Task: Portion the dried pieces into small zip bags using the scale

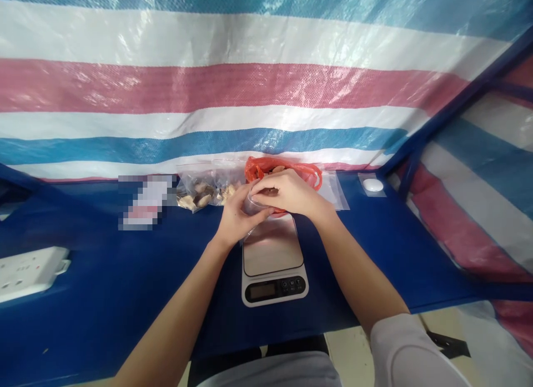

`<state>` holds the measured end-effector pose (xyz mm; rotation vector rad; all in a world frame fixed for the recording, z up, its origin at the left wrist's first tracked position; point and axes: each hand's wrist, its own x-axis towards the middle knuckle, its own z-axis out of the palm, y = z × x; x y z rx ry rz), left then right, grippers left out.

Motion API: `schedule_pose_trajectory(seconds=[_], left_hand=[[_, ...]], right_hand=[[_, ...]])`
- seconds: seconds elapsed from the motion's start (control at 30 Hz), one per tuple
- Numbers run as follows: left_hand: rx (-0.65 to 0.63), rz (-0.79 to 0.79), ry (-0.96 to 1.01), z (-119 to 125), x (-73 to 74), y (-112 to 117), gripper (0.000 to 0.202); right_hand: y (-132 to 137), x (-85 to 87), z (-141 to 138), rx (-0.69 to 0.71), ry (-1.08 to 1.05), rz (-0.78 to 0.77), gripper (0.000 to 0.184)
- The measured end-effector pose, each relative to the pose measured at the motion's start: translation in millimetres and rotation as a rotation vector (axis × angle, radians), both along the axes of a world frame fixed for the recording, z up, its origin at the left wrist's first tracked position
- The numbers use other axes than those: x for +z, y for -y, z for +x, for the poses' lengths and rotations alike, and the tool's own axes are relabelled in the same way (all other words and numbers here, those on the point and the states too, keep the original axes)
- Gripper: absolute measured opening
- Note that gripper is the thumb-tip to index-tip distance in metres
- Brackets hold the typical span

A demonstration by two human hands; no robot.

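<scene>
Both hands meet over the far end of the kitchen scale (272, 259). Between them is a small clear cup (253, 205), but the fingers cover most of it and only a part of its rim and wall shows. The left hand (234, 215) is curled around the cup from the side, and the right hand (288, 192) is closed over its top. I cannot tell what is inside, or if the cup touches the scale plate. The scale display is too small to read.

Just behind the hands lies an orange plastic bag (306, 173), half hidden by the right hand. A clear zip bag (202, 191) with pale and brown pieces lies beside it to the left. Further left, one item is blurred and cannot be made out.

The blue counter (125, 281) has open room on both sides of the scale. A white power strip (29, 271) is cut off by the left edge of the picture. A small white round object (372, 185) sits near the right back corner. The striped tarp (250, 87) closes the back.
</scene>
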<state>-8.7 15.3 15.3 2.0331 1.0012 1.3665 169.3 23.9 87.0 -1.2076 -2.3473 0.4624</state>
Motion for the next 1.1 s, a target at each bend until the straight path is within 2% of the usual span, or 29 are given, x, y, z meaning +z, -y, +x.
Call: schedule_pose_trajectory(seconds=[0.1, 0.23, 0.4, 0.57, 0.67, 0.8, 0.97, 1.1], left_hand=[[0.003, -0.015, 0.009, -2, -2.2, 0, 0.055], [0.03, -0.022, 0.018, -6, -4.8, 0, 0.063], [0.102, -0.033, 0.009, -12, -6.2, -1, 0.069], [0.096, -0.025, 0.024, -14, -6.7, -2, 0.069], [0.109, -0.043, 0.011, -15, -8.8, -2, 0.07], [0.106, -0.057, -0.006, -15, -11.0, -1, 0.069], [0.105, -0.095, -0.005, -15, -8.8, 0, 0.071], [0.106, -0.095, -0.009, -15, -8.4, 1, 0.07]], right_hand=[[0, -0.2, 2, 0.081, -0.101, -0.027, 0.019], [-2, 1.6, 12, 0.099, -0.242, -0.083, 0.016], [-13, -3.1, 44, -0.006, -0.357, -0.057, 0.017], [-27, -15.0, 69, -0.143, -0.171, -0.04, 0.019], [-31, -21.6, 68, -0.203, 0.01, -0.049, 0.019], [-35, -32.0, 59, -0.205, 0.166, -0.058, 0.022], [-41, -46.2, 53, -0.208, 0.232, 0.008, 0.032], [-43, -47.3, 53, -0.236, 0.23, 0.024, 0.034]])
